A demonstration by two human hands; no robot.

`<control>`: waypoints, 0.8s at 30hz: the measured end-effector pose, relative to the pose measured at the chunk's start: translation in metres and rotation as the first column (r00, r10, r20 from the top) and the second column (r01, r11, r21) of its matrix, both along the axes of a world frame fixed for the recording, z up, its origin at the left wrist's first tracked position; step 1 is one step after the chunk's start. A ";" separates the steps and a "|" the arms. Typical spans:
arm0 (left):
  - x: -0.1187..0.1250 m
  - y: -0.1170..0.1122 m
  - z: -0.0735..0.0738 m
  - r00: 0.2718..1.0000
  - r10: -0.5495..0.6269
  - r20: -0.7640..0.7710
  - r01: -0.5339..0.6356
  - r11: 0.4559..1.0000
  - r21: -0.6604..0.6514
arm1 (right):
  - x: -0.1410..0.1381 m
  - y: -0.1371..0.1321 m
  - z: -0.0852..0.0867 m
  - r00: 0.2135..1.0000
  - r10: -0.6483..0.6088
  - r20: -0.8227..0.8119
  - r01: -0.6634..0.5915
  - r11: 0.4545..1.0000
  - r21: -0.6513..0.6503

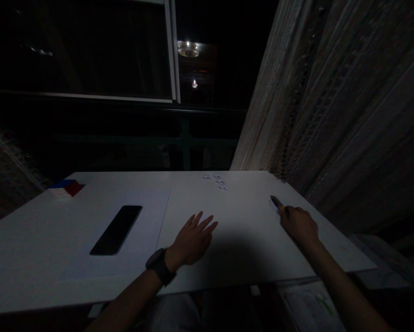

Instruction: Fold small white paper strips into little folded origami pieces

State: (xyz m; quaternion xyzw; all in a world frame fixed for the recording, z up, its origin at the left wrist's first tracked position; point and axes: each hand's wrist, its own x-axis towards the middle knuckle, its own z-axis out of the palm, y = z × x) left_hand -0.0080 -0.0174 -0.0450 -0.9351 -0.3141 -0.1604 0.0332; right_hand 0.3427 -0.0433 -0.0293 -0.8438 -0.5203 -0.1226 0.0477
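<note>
My left hand is over the middle of the white table, palm down with its fingers spread and nothing in them. A black watch is on that wrist. At the table's right side, my right hand is closed around a small tool with a dark tip and a yellow-orange part; its exact kind is unclear in the dim light. Small dark marks or bits show beside its tip. Farther back lie several small dark bluish pieces or marks, too small to identify.
A black phone lies on a white sheet left of my left hand. A blue, red and white block sits at the far left. Curtains hang along the right, and a window frame stands behind the table.
</note>
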 end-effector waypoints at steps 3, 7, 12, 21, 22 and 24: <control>0.000 0.000 -0.002 1.000 0.017 0.010 -0.016 1.000 -0.023 | 0.000 0.000 -0.002 0.999 0.025 0.037 -0.026 0.999 0.033; 0.000 0.002 -0.004 1.000 0.015 0.004 -0.015 1.000 -0.027 | 0.000 0.000 -0.005 0.999 0.031 0.044 -0.032 0.999 0.033; -0.002 0.004 -0.002 1.000 -0.016 -0.016 0.015 0.999 -0.036 | 0.002 0.002 -0.005 1.000 0.026 0.000 -0.026 0.997 0.069; -0.006 0.008 -0.003 0.999 0.005 0.052 0.000 0.994 -0.107 | -0.029 0.003 0.008 0.968 0.240 -0.072 -0.216 0.946 0.241; -0.006 0.009 -0.004 0.998 0.019 0.061 -0.012 0.994 -0.113 | -0.042 0.005 0.009 0.939 0.335 -0.072 -0.304 0.911 0.278; -0.006 0.008 -0.005 0.996 0.028 0.080 -0.019 0.994 -0.112 | -0.070 0.011 0.009 0.831 0.546 -0.110 -0.490 0.810 0.322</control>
